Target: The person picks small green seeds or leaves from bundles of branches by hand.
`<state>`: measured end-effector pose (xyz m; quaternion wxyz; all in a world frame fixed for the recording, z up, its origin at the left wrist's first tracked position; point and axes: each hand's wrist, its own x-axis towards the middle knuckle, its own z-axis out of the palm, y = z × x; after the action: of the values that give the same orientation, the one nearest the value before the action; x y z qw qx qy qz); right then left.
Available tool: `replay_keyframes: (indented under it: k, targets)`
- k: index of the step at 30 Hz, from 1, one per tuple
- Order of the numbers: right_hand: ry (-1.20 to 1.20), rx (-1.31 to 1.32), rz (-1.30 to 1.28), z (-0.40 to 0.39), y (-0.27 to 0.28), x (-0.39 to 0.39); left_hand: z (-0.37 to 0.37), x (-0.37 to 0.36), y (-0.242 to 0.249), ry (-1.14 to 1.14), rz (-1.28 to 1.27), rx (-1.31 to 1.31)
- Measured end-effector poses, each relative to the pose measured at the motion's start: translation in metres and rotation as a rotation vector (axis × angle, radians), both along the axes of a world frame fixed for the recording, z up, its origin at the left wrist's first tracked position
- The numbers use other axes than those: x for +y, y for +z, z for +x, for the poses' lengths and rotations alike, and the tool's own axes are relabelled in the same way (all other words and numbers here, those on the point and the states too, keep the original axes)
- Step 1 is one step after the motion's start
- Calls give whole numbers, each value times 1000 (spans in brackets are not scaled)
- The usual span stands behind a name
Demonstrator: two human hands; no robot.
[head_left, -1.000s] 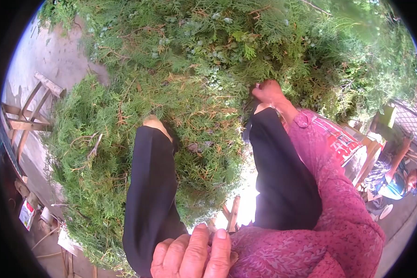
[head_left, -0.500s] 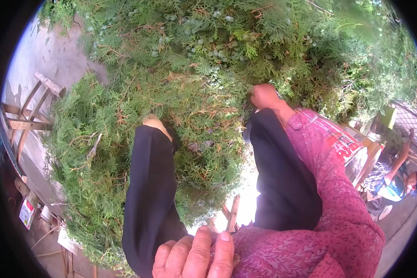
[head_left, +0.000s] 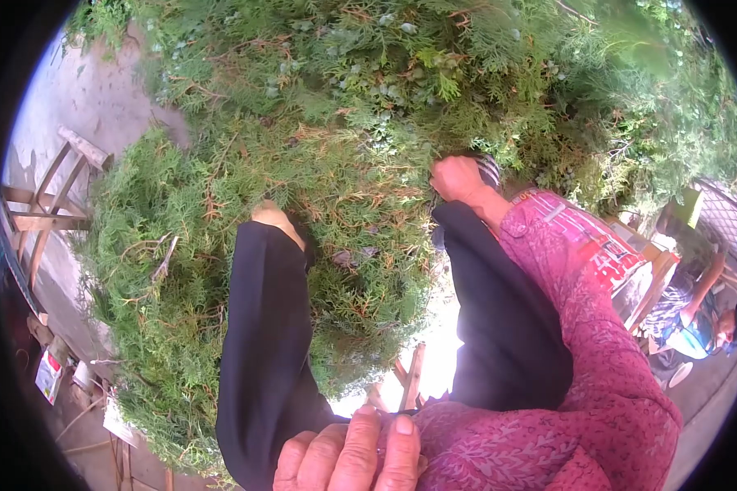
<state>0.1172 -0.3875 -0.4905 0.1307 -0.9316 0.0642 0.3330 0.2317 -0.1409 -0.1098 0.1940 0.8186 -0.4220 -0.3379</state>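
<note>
Right hand (head_left: 457, 177): is being closed in a fist on a sprig, low in the branches (head_left: 336, 106).
Left hand (head_left: 350, 452): is being rested on the lap, fingers pressed together.
Progress: judged early; most greenery is being left untouched.
Nearby: a stool (head_left: 47, 200).

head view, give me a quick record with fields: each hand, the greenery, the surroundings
right hand: closed in a fist at the edge of the cut evergreen branches, gripping sprigs
left hand: low in view, fingers curled on the pink sleeve
greenery: big pile of branches around the legs in black trousers
left side: wooden frame on pavement
far right: another person, seated
</note>
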Motion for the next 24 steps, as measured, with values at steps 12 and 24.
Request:
replay_keyframes:
  k: [12,24]
  targets:
    - [-775,658,1291,25,29,-18,1,1,-1,-10,3,18]
    - [-210,-139,637,23,5,19,2,-2,-1,-48,20,50]
